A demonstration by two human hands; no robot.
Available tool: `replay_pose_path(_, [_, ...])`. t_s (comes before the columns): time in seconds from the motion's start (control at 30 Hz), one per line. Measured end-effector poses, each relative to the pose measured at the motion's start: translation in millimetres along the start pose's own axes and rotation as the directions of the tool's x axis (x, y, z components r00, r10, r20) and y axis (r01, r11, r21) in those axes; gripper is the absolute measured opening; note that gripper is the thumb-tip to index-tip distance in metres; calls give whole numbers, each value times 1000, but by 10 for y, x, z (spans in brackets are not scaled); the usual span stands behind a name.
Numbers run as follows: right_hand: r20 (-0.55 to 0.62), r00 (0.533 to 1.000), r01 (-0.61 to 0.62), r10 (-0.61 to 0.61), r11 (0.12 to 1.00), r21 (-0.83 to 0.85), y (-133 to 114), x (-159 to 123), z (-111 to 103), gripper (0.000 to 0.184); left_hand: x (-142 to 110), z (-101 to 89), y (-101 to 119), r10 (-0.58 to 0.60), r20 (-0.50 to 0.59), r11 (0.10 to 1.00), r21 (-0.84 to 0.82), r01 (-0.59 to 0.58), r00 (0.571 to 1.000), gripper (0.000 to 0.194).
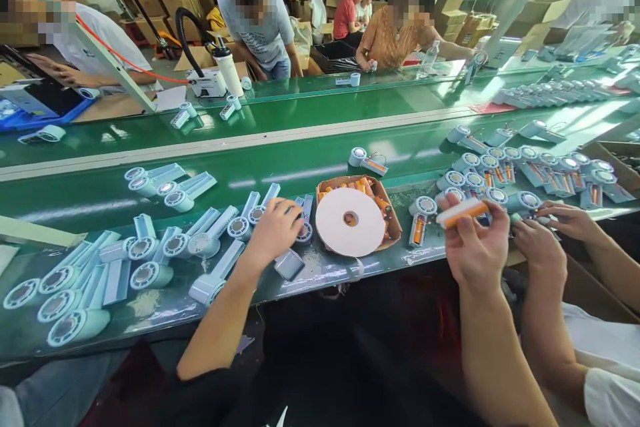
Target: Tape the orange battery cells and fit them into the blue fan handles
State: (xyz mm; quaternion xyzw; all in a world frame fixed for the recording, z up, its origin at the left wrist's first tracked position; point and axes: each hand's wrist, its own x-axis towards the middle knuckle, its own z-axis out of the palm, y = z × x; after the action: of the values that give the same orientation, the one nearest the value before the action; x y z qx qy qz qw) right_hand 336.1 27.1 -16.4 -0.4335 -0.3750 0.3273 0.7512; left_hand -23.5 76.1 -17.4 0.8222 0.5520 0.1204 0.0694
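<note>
Head view. Right hand (477,250): raised above the bench edge (370,271), fingers narrowed in a pinch around one orange cylinder (457,215) with a white strip along it. Left hand (277,227): fingers loosely parted and bent over pale-blue fan bodies (240,227); no held object visible, palm side hidden. Step in hand, as judged: handling the strip-backed cylinder; shifting it would call for a light, steady fingertip grip.

Containers: one open cardboard box (393,235), between the hands, holding several orange cylinders (383,203); one white reel (330,220) lay across its top, hiding part of the contents. One small grey square piece (289,265), near the left hand. Co-worker's hands (543,247): beside the right hand, among fan units (523,201).
</note>
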Motion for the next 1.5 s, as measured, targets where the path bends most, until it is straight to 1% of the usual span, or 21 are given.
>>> replay_pose_path(0.07, [-47, 998, -50, 50, 999, -13, 84, -112, -162, 53, -87, 12, -155, -102, 141, 990, 108, 88, 985, 46])
replay_pose_path(0.17, [-64, 991, -114, 113, 994, 2, 171, -134, -228, 56, -43, 38, -254, -168, 331, 978, 175, 115, 928, 50])
replay_pose_path(0.23, [-67, 989, -129, 130, 991, 18, 179, -101, -175, 57, 86, 39, -272, -185, 422, 977, 180, 118, 887, 54])
replay_pose_path(0.3, [-84, 990, -116, 117, 993, 15, 144, -71, -120, 60, 218, 14, -286, -190, 505, 978, 175, 116, 842, 56])
replay_pose_path(0.4, [-127, 988, -98, 93, 994, -38, 53, -71, -134, 61, 314, -80, -323, -190, 565, 980, 157, 121, 803, 57])
replay_pose_path(0.5, [-153, 984, -116, 95, 985, -129, -11, -89, -259, 52, 340, -226, -381, -190, 580, 982, 120, 147, 792, 68])
replay_pose_path(0.53, [-157, 983, -120, 96, 980, -156, -21, -80, -301, 48, 371, -279, -407, -191, 569, 981, 103, 162, 800, 71])
replay_pose_path(0.57, [-157, 983, -124, 96, 977, -176, -25, -57, -332, 45, 429, -329, -436, -197, 539, 980, 92, 175, 819, 72])
replay_pose_path(0.63, [-142, 986, -115, 90, 976, -183, -10, 44, -331, 44, 653, -396, -499, -206, 415, 977, 129, 167, 886, 65])
replay_pose_path(0.7, [-102, 993, -79, 63, 984, -158, 41, 223, -221, 47, 1025, -379, -547, -172, 282, 971, 207, 115, 944, 49])
replay_pose_path(0.77, [-27, 999, -40, 37, 991, -131, 138, 465, -6, 53, 1489, -264, -543, -96, 242, 968, 250, 34, 966, 34])
replay_pose_path(0.83, [100, 994, -32, 44, 992, -120, 283, 732, 284, 57, 1949, -81, -480, -13, 263, 972, 229, -49, 965, 27])
replay_pose_path(0.87, [181, 982, -42, 64, 992, -122, 371, 861, 443, 58, 2149, 20, -436, 31, 275, 972, 215, -93, 961, 26])
replay_pose_path(0.93, [336, 935, -71, 112, 989, -132, 572, 1090, 760, 57, 2465, 206, -348, 114, 304, 966, 188, -177, 946, 25])
replay_pose_path(1.0, [447, 878, -116, 173, 982, -151, 793, 1272, 1036, 54, 2669, 345, -294, 184, 344, 954, 162, -251, 921, 22])
replay_pose_path(1.1, [534, 804, -163, 260, 961, -222, 1116, 1468, 1308, 52, 2829, 448, -300, 257, 408, 935, 123, -331, 876, 19])
replay_pose_path(1.17, [553, 777, -134, 299, 938, -319, 1291, 1558, 1394, 48, 2878, 461, -344, 279, 429, 931, 100, -352, 859, 17])
replay_pose_path(1.23, [564, 763, -43, 316, 895, -443, 1414, 1619, 1431, 42, 2902, 451, -394, 274, 426, 936, 89, -341, 862, 17])
replay_pose_path(1.3, [589, 745, 77, 314, 836, -543, 1481, 1653, 1451, 36, 2910, 441, -426, 245, 409, 947, 94, -308, 879, 18])
replay_pose_path(1.4, [649, 684, 271, 333, 710, -650, 1502, 1662, 1485, 33, 2917, 451, -419, 188, 382, 961, 119, -250, 905, 22])
replay_pose_path(1.5, [663, 640, 391, 389, 577, -717, 1484, 1646, 1531, 32, 2938, 479, -366, 152, 370, 967, 136, -216, 916, 23])
